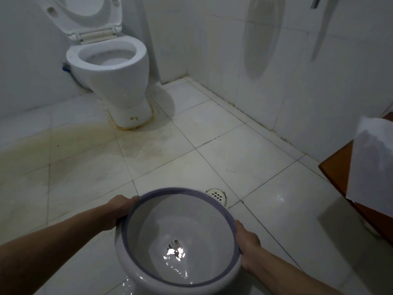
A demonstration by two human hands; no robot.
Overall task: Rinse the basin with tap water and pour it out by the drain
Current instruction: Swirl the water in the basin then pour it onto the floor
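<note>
A round white basin (180, 222) with a purple-grey rim is held above the tiled floor, tilted toward me. A little water shines at its low near side. My left hand (120, 206) grips the rim at the far left. My right hand (246, 244) grips the rim on the right. Just beyond the basin's far edge lies the floor drain (217, 194), a pale perforated cover partly hidden by the rim. No tap shows in view.
A white toilet (112, 69) with its lid up stands at the back left, with yellow stains on the floor (63, 145) around it. A tiled wall (276, 71) runs along the right. A brown wooden piece (338, 167) with a white sheet (372, 165) juts in at the right edge.
</note>
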